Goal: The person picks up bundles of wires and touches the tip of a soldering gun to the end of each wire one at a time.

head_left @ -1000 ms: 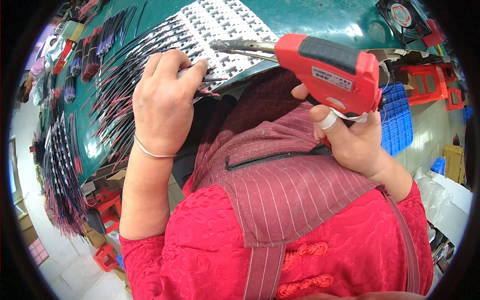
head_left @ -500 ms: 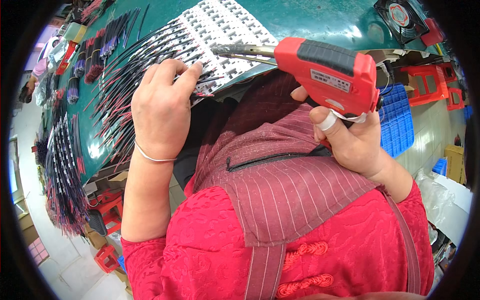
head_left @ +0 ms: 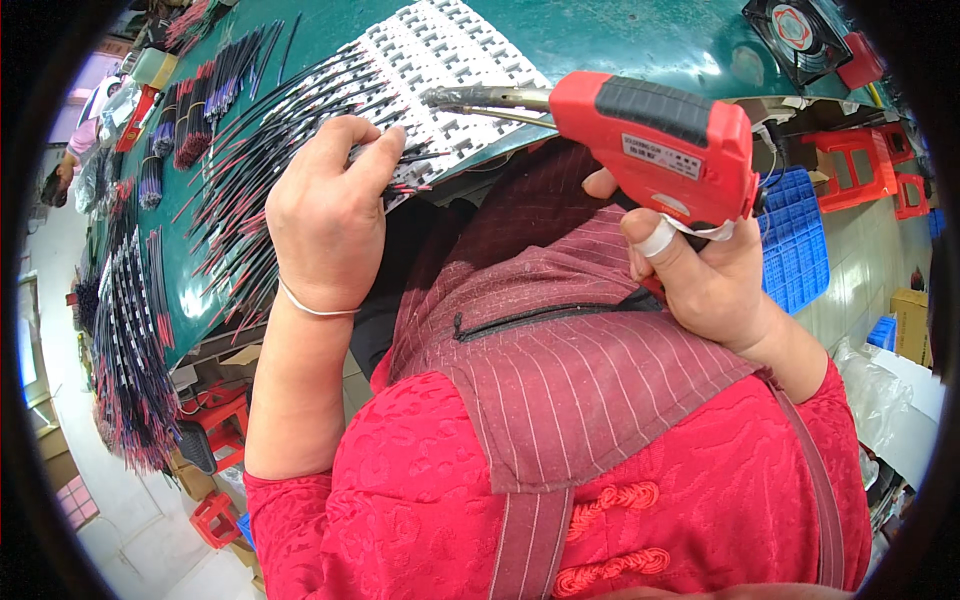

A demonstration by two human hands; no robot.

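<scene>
Iron (head_left: 655, 150), pistol-shaped and bright red, with a ribbed black panel along its top and a pale label on its side, sits at right of centre, its body raised over the table's (head_left: 650, 40) near edge and the person's lap. Its metal barrel points left, dull gold near the body, then grey and crusted toward the end; a thinner rod runs just below it. The tip lies over the lower part of a white board (head_left: 450, 50), near the left thumb but apart from it; whether it touches the board cannot be told. The right hand (head_left: 710, 285) is closed around the handle, thumb upward with a white band (head_left: 656, 240) about it, one fingertip showing beyond the body; that forearm comes in from the right, bent at the elbow. The left hand (head_left: 325, 225) is back-up over the board's near edge, its forearm rising nearly upright and a thin bracelet (head_left: 315, 309) at the wrist. Its forefinger is bent and its thumb reaches forward among wires (head_left: 235, 225), black with red ends, which fan out to the left; their tips are hidden, so a pinch cannot be confirmed.
</scene>
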